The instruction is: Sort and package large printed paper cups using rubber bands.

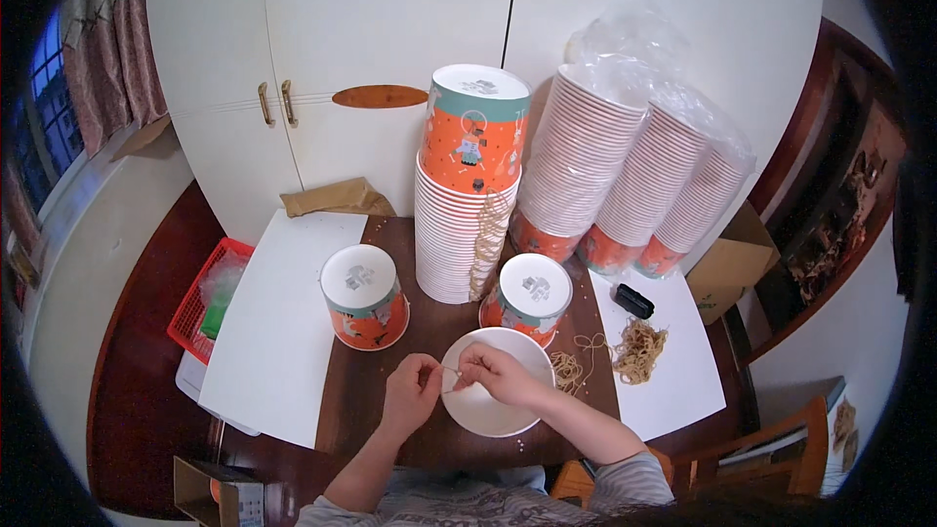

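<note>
Over the mouth of a white paper bucket (488, 417), my left hand (414, 393) and my right hand (496, 375) work close together. Both have their fingers pinched, with a short stretch of thin tan string (450, 369) showing between them. The bucket stands with its open top toward me, at the front of the table. Loose loops of tan string (570, 371) lie by its right side. Just behind it, an upside-down orange and teal bucket (534, 285) shows its white base. A similar upturned bucket (360, 278) stands behind my left hand.
A tall stack of nested buckets (451, 234), with strings (488, 244) hanging down its side, rises at the back. Plastic-wrapped bucket stacks (634, 171) lean at back right. A string bundle (639, 351) and a black object (634, 302) lie right. A red basket (190, 303) is left.
</note>
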